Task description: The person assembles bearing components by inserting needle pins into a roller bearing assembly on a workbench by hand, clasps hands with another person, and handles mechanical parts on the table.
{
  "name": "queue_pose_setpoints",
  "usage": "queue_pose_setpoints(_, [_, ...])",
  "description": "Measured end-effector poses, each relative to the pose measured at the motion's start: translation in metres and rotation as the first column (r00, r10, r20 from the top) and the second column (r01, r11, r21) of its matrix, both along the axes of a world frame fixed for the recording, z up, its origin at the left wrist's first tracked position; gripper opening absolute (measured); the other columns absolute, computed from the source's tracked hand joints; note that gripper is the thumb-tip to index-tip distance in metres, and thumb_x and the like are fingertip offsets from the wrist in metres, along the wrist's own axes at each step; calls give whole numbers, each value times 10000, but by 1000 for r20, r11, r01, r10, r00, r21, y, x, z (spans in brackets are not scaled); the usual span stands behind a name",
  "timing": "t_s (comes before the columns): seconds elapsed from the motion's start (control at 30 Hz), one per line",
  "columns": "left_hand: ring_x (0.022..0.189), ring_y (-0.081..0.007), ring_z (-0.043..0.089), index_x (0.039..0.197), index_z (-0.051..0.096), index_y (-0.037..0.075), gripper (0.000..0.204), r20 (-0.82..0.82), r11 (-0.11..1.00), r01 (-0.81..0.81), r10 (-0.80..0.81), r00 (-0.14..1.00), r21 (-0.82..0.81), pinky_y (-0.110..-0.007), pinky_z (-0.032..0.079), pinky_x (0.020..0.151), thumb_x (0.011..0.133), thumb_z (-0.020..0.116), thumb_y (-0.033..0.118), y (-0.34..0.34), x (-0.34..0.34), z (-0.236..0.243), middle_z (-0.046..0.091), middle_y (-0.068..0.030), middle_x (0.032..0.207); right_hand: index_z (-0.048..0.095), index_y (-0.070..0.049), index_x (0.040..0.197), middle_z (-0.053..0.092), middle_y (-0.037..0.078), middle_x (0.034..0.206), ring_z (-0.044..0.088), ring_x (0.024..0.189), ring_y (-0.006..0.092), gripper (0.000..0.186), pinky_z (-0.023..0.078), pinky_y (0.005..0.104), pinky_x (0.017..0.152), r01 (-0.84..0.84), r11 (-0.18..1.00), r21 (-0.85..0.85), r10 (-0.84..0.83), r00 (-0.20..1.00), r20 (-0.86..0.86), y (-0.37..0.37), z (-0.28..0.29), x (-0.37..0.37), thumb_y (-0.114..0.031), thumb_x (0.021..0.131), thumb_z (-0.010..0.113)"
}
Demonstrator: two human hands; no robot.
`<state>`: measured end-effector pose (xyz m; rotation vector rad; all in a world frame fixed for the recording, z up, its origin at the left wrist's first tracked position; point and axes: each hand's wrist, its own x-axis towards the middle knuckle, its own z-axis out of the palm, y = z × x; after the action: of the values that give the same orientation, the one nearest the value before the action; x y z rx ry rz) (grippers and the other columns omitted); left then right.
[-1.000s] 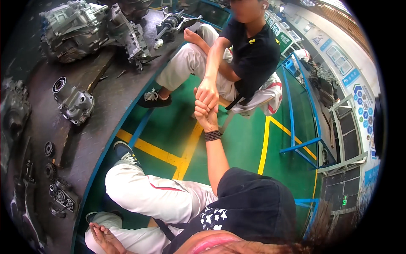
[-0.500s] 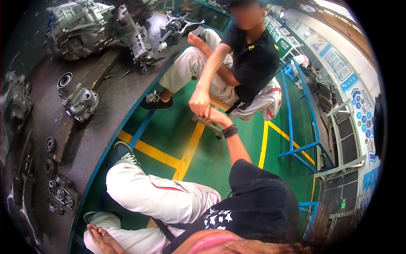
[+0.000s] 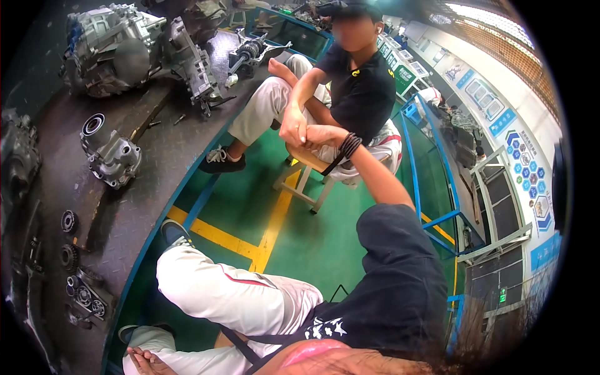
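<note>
Hands (image 3: 325, 135) (image 3: 149, 362) sit well apart, clear of the bench edge (image 3: 154, 226).

1. Own trousers (image 3: 234, 292) were white, with a thin red stripe; own shirt (image 3: 400, 275) was black, patterned with white star-like shapes; bracelet (image 3: 350, 145) was dark, near-black;
2. Co-worker's shirt (image 3: 359, 103) was black, with a small yellow mark; co-worker's trousers (image 3: 253, 115) were off-white; co-worker's shoe (image 3: 222, 162) was black, with white laces;
3. Floor (image 3: 331, 247) was green, crossed by yellow lines (image 3: 225, 239); stool seat (image 3: 306, 159) was tan;
4. Tabletop (image 3: 147, 209) was dark grey-brown, blue along its edge; metal housing (image 3: 115, 164) and larger casing (image 3: 112, 34) were silver-grey;
5. Wall panel (image 3: 530, 181) was white, with blue hexagons
</note>
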<state>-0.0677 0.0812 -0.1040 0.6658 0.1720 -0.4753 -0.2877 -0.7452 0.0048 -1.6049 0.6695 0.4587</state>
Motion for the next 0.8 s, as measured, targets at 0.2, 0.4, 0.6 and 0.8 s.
queue_pose_setpoints(0.2, [866,-188,533,1181,523,-16,217,10,975,-92,92,996,204,-281,467,791,977,569,40,-34,-21,52,572,-97,1015,367,-115,735,261,-69,700,259,556,36,391,233,205,475,176,971,160,-192,977,91,81,88,5,-309,1073,406])
queue_pose_setpoints(0.4, [877,-197,532,1196,515,-21,235,43,975,-66,58,997,210,-284,468,792,974,567,36,-31,-17,52,570,-104,1031,346,-123,752,274,-62,690,277,549,40,395,236,189,478,231,903,362,-358,870,340,88,84,3,-318,1094,310])
queue_pose_setpoints(0.6, [906,-215,527,1236,501,-27,276,158,962,-85,45,986,259,-288,469,790,968,553,14,-26,-20,44,558,-123,1068,353,-148,766,261,-69,693,243,532,43,372,227,194,475,213,892,398,-372,846,382,77,78,-1,-341,1084,343])
queue_pose_setpoints(0.8, [820,-228,525,1229,502,-19,243,-35,911,-274,299,954,309,-300,476,706,997,505,52,-107,-32,137,549,-129,1033,374,-166,773,270,-84,691,247,530,39,338,238,196,490,302,853,425,-486,757,437,68,68,-16,-313,1077,359])
